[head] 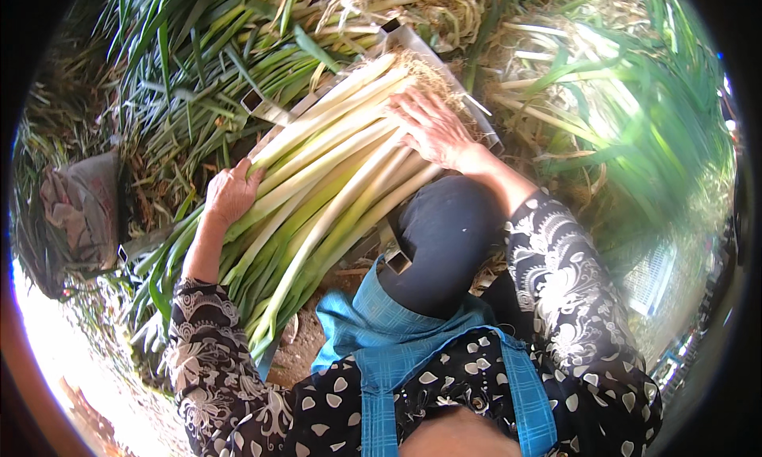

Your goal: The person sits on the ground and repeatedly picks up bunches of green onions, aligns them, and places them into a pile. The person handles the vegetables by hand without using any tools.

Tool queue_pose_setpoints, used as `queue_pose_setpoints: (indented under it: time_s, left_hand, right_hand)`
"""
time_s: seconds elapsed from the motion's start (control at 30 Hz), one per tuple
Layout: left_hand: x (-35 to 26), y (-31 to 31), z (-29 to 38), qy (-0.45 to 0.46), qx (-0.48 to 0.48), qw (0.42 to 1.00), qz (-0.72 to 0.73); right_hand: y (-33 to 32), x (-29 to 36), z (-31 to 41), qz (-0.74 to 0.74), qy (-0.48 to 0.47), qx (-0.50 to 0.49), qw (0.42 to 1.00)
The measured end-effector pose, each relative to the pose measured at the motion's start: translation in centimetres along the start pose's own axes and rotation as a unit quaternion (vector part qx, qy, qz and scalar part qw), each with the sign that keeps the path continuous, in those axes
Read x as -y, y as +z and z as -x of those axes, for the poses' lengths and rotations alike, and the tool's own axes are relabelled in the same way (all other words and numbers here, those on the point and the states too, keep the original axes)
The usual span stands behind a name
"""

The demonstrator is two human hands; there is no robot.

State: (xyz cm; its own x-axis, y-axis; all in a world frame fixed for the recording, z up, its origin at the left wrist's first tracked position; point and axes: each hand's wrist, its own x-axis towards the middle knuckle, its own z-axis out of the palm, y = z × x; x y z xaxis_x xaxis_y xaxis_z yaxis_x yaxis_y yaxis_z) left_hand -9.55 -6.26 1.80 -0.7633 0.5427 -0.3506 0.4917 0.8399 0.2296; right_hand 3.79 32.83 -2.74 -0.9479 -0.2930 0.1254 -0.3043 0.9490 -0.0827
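A thick bundle of long green onions [324,171] lies slantwise across a metal frame [425,46] in front of me. Their roots [437,79] are at the upper right, against the frame's end plate, and the green leaves fan toward the lower left. My left hand [232,192] grips the outer left edge of the bundle, thumb on top; its fingertips are hidden. Flat on the white shanks, close to the roots, rests my right hand [431,126] with its fingers slightly spread. Beside the bundle's lower side is my bent knee [455,236].
More green onions [184,52] are heaped beyond the frame, and another pile [619,111] lies at the right. Open-ended square tube posts [253,101] stick up around the bundle. A crumpled sack [83,210] sits at the left, and bare soil [297,350] shows below.
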Motion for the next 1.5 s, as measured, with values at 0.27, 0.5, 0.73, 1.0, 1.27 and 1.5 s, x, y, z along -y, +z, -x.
queue_pose_setpoints:
  time_s: [0.27, 0.5, 0.73, 1.0, 1.27, 1.5]
  left_hand:
    - [-1.7, 0.7, 0.9, -0.028, -0.069, 0.996, 0.057]
    - [-2.5, 1.6, 0.2, -0.063, -0.102, 0.988, 0.100]
    - [2.4, -3.0, 7.4, -0.185, -0.003, 0.982, 0.050]
    - [8.9, 0.1, 13.0, -0.244, -0.056, 0.952, 0.179]
    - [24.3, 2.8, 23.2, -0.508, -0.044, 0.860, 0.014]
    - [19.8, -5.4, 28.6, -0.558, -0.209, 0.788, -0.154]
  right_hand:
    - [-2.0, 0.2, 1.2, -0.129, 0.066, -0.088, 0.986]
    - [-0.4, 0.7, -7.0, -0.093, 0.026, -0.005, 0.995]
    - [0.7, 0.7, -6.7, -0.065, 0.011, 0.006, 0.998]
    - [0.6, 0.6, -6.8, -0.060, 0.006, 0.050, 0.997]
    - [1.3, 0.3, -6.5, -0.038, 0.008, 0.068, 0.997]
    - [2.1, -0.2, -6.4, 0.009, 0.001, 0.053, 0.999]
